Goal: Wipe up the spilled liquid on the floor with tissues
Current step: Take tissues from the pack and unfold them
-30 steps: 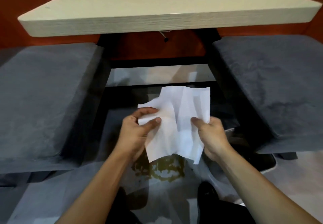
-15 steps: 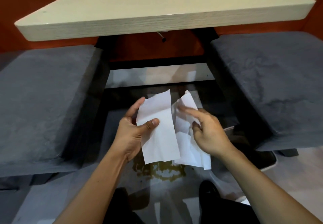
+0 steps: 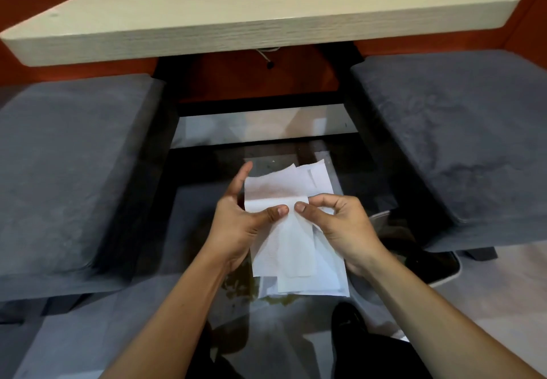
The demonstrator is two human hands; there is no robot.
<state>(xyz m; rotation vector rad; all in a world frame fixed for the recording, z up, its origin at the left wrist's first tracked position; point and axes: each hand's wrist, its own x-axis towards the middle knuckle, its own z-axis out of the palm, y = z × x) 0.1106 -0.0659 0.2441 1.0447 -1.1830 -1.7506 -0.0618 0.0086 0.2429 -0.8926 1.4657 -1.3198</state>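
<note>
Since half a second ago the two separate tissue sections have been brought together into one overlapped stack of white tissues (image 3: 284,239). The right hand (image 3: 340,227), then flat on its sheet, now pinches the stack's upper fold, thumb beside the left thumb. The left hand (image 3: 236,224) pinches the stack's left side with the thumb; its other fingers are extended behind the paper. The stack is held in the air above the yellowish spill (image 3: 239,285) on the floor (image 3: 488,290). Count: two hands, one stack (sheet number cannot be told), one spill, two grey cushioned seats (image 3: 74,171), one table (image 3: 236,8).
</note>
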